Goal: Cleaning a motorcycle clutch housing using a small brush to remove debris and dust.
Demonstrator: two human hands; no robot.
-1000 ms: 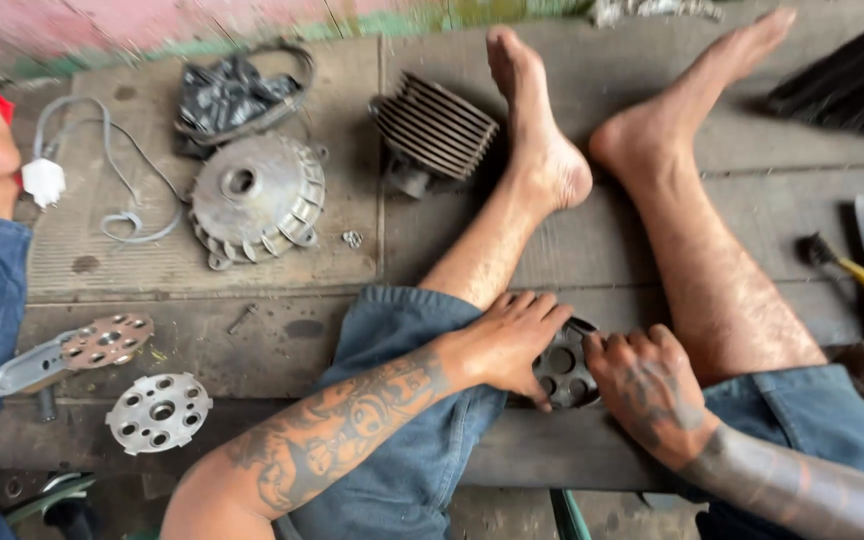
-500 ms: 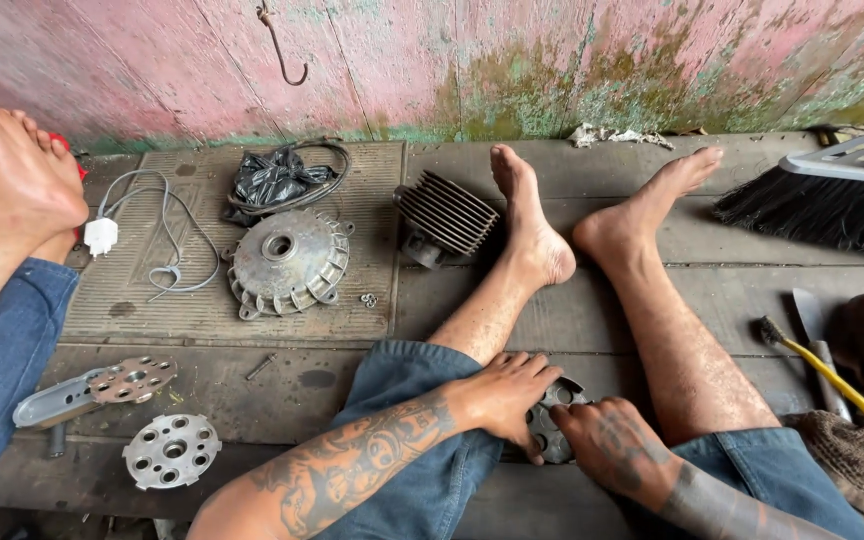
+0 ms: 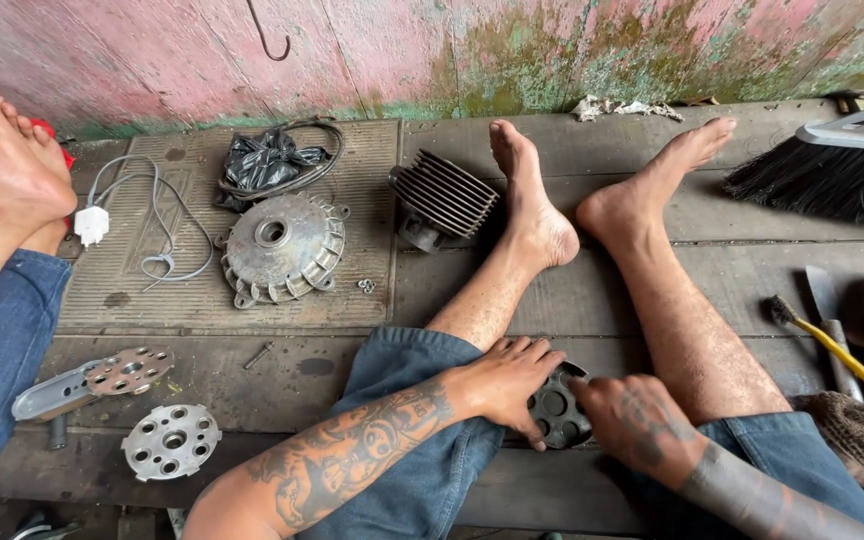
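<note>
Here both hands (image 3: 572, 395) press a dark perforated plate (image 3: 555, 412) between the legs.

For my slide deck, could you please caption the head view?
Both hands, left hand and right hand, grip a dark holed disc between outstretched legs.

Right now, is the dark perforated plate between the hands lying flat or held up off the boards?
Cannot tell for sure. The dark perforated plate faces up, roughly flat, but the left hand and right hand cover its edges.
</note>
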